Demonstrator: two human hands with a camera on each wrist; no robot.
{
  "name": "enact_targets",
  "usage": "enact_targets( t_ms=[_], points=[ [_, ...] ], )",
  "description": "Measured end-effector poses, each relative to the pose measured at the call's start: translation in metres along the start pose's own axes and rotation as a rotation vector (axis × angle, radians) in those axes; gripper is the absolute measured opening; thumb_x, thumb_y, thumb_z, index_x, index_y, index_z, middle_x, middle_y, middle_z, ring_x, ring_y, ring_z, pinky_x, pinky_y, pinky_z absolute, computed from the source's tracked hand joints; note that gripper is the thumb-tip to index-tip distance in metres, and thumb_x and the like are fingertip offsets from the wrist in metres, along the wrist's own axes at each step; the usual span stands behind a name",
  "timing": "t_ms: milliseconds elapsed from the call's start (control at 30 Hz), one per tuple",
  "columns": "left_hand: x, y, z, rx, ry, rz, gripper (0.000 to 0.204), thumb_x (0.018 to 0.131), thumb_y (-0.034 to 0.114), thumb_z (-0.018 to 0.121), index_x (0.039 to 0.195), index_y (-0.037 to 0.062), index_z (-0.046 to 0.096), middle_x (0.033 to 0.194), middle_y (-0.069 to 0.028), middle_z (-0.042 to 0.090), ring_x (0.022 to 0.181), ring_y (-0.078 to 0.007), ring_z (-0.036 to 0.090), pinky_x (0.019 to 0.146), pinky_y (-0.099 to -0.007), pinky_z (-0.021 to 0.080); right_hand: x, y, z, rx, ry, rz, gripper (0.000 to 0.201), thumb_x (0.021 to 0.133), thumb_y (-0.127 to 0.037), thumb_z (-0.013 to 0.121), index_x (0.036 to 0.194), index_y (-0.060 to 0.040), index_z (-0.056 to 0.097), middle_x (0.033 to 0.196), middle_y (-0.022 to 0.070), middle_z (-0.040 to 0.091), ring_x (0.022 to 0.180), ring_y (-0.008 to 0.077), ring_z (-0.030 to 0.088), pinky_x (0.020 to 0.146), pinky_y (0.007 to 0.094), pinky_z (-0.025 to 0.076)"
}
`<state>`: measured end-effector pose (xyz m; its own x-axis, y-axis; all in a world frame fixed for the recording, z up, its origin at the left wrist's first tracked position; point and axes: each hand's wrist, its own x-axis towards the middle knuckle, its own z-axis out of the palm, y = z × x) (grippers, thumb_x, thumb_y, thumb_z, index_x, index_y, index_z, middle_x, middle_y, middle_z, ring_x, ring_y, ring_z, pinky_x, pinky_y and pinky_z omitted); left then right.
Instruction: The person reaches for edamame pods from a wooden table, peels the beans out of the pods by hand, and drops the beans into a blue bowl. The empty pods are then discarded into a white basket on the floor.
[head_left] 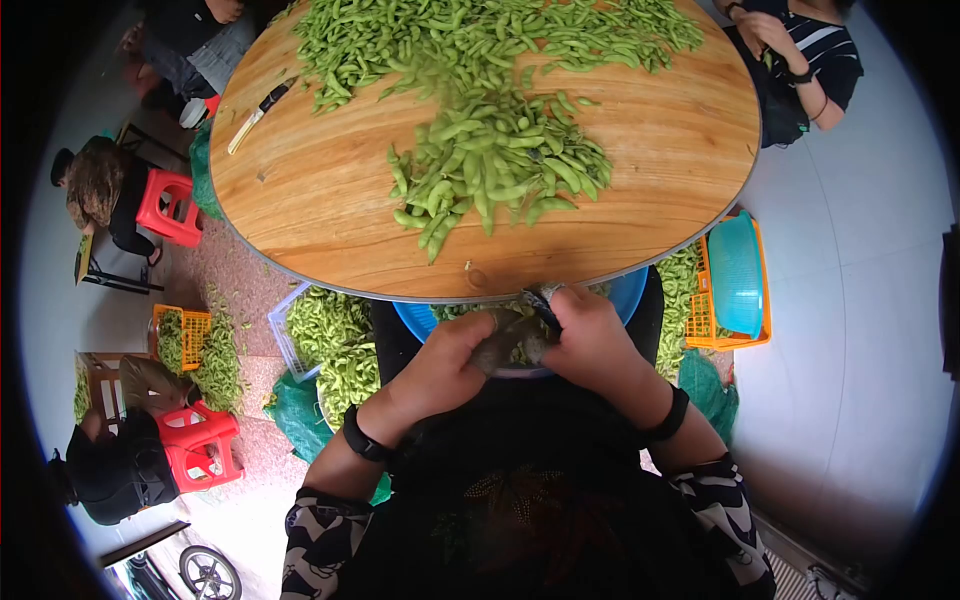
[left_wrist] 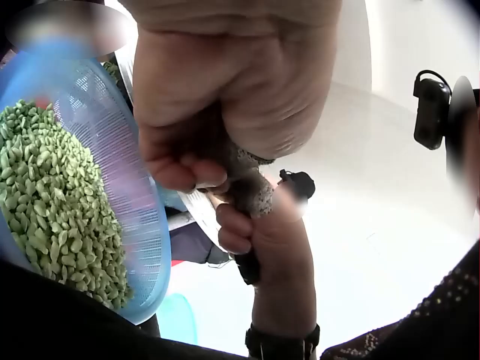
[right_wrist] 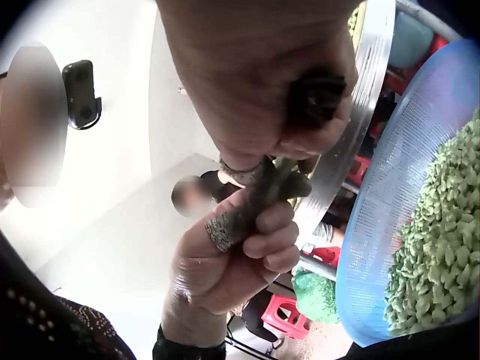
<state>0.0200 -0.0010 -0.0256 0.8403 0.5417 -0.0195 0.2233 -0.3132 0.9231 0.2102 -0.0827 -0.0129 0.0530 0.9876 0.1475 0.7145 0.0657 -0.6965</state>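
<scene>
Both hands meet over a blue basket [left_wrist: 142, 217] of shelled green beans [left_wrist: 56, 210], at the edge of the round wooden table [head_left: 320, 220]. My left hand [head_left: 445, 355] pinches a green soybean pod [right_wrist: 282, 174], mostly hidden by the fingers. My right hand [head_left: 600, 345] closes round a black-handled tool [right_wrist: 319, 97]; its working end is hidden between the hands. Grey speckled covers wrap both thumbs, one thumb cover [right_wrist: 221, 229] showing clearly in the right wrist view. A loose heap of soybean pods [head_left: 490, 165] lies on the tabletop just ahead.
More pods [head_left: 400, 35] cover the table's far side. A knife [head_left: 262, 115] lies at the left. Pods [head_left: 330, 330] fill a crate beside my left leg; an orange crate [head_left: 705, 315] with a teal basket [head_left: 735, 275] stands right. Other people sit around, some on red stools [head_left: 200, 445].
</scene>
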Motion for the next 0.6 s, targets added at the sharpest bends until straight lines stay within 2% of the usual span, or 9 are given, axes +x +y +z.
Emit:
enact_targets(
  t_ms=[133,200,233,300,400,433,500,533,600],
  points=[
    [-0.004,0.007,-0.001,-0.079,0.066,0.006,0.015,0.083,-0.003,0.057,0.098,-0.0025,0.058,0.090,-0.0196,0.061,0.085,-0.0348,0.062,0.075,-0.0341,0.049,-0.004,-0.001,0.013,-0.039,0.082,-0.036,0.032,0.061,-0.006,0.070,0.088,0.0009,0.054,0.081,0.0190,0.058,0.076,0.0390,0.060,0.064,0.0442,0.049],
    [-0.008,0.024,-0.007,-0.017,0.088,-0.086,0.014,0.083,-0.002,0.058,0.097,-0.0027,0.058,0.087,-0.0193,0.061,0.082,-0.0340,0.063,0.073,-0.0340,0.049,-0.004,-0.003,0.007,-0.111,0.089,0.008,0.028,0.067,-0.008,0.067,0.090,0.0000,0.056,0.083,0.0166,0.059,0.074,0.0377,0.061,0.061,0.0439,0.051],
    [-0.011,0.018,-0.007,-0.017,0.090,-0.087,0.014,0.083,-0.002,0.058,0.097,-0.0027,0.058,0.087,-0.0193,0.061,0.082,-0.0340,0.063,0.073,-0.0340,0.049,-0.005,0.000,0.006,-0.111,0.087,0.007,0.028,0.067,-0.008,0.067,0.090,0.0000,0.056,0.083,0.0166,0.059,0.074,0.0377,0.061,0.061,0.0439,0.051],
    [-0.020,0.002,-0.008,-0.003,0.120,-0.112,0.024,0.091,0.007,0.057,0.114,0.0007,0.061,0.078,-0.0040,0.061,0.067,-0.0127,0.057,0.062,-0.0280,0.047,-0.007,0.007,0.006,-0.118,0.047,-0.069,0.026,0.066,-0.005,0.065,0.090,-0.0005,0.058,0.083,0.0157,0.059,0.073,0.0365,0.061,0.060,0.0435,0.051],
    [-0.019,0.001,-0.008,0.033,0.269,-0.122,0.015,0.090,0.007,0.060,0.102,-0.0001,0.064,0.071,-0.0084,0.061,0.061,-0.0180,0.058,0.059,-0.0297,0.047,-0.011,-0.005,0.001,-0.073,0.039,-0.058,0.031,0.067,-0.004,0.066,0.097,0.0000,0.061,0.095,0.0188,0.063,0.082,0.0376,0.062,0.066,0.0418,0.052],
    [-0.018,0.005,-0.009,0.032,0.272,-0.119,0.015,0.090,0.007,0.060,0.102,-0.0001,0.064,0.071,-0.0084,0.061,0.061,-0.0180,0.058,0.059,-0.0297,0.047,-0.014,-0.009,-0.002,-0.076,0.039,-0.061,0.031,0.067,-0.004,0.066,0.097,0.0000,0.061,0.095,0.0188,0.063,0.082,0.0376,0.062,0.066,0.0418,0.052],
    [-0.016,0.015,-0.011,0.217,0.322,-0.120,0.005,0.081,0.001,0.062,0.085,-0.0013,0.062,0.078,-0.0186,0.062,0.072,-0.0373,0.062,0.060,-0.0368,0.050,-0.019,-0.016,-0.008,-0.235,0.085,0.059,0.037,0.070,-0.003,0.065,0.107,-0.0003,0.063,0.102,0.0177,0.064,0.087,0.0366,0.063,0.071,0.0410,0.053],
    [-0.015,0.015,-0.009,0.216,0.325,-0.115,0.005,0.081,0.001,0.062,0.085,-0.0013,0.062,0.078,-0.0186,0.062,0.072,-0.0373,0.062,0.060,-0.0368,0.050,-0.017,-0.019,-0.011,-0.240,0.088,0.056,0.037,0.070,-0.003,0.065,0.107,-0.0003,0.063,0.102,0.0177,0.064,0.087,0.0366,0.063,0.071,0.0410,0.053],
    [-0.011,0.014,-0.004,0.293,0.369,0.094,0.007,0.085,0.007,0.066,0.084,0.0001,0.065,0.071,-0.0180,0.061,0.061,-0.0310,0.061,0.056,-0.0351,0.048,-0.014,-0.023,-0.012,-0.274,0.189,-0.036,0.034,0.073,-0.005,0.067,0.106,0.0001,0.063,0.102,0.0164,0.064,0.088,0.0363,0.064,0.074,0.0386,0.053]
  ],
)
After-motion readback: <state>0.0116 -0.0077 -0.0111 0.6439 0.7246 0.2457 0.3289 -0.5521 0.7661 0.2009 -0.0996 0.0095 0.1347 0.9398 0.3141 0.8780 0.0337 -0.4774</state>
